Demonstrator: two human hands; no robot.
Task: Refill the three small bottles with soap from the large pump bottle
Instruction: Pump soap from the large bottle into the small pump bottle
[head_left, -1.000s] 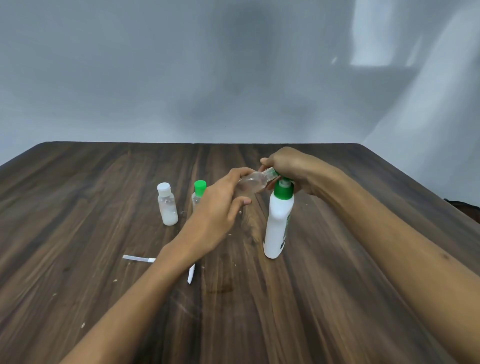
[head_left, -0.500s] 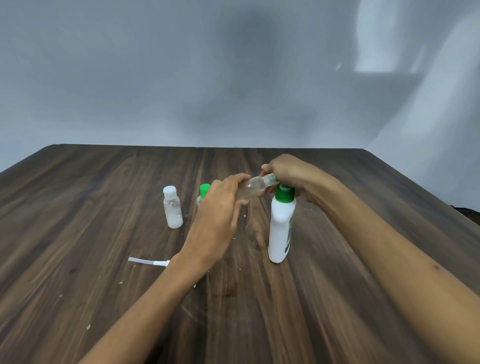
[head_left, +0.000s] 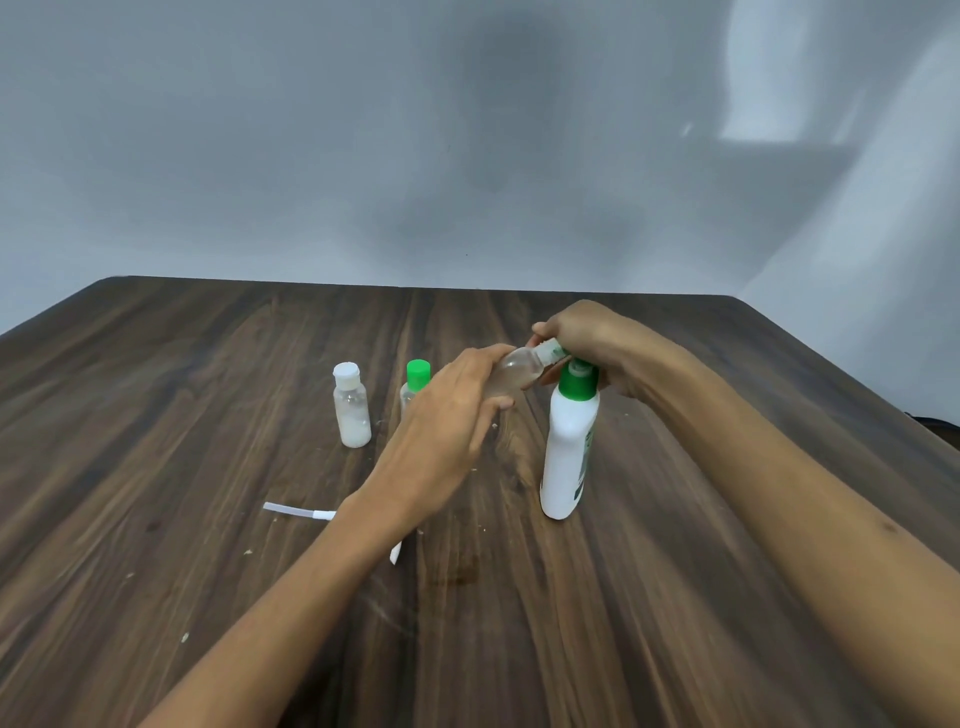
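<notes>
My left hand holds a small clear bottle tilted on its side above the table. My right hand grips that bottle's cap end, just behind the green top of the large white soap bottle, which stands upright. To the left stand two more small bottles: one with a white cap, partly filled with white soap, and one with a green cap, mostly hidden behind my left hand.
The dark wooden table carries a thin white tube lying flat by my left wrist and a second white piece under the forearm. Small white crumbs dot the surface. A grey wall rises behind.
Both hands have stayed on the small clear bottle, shifting only slightly. The standing bottles have not moved.
</notes>
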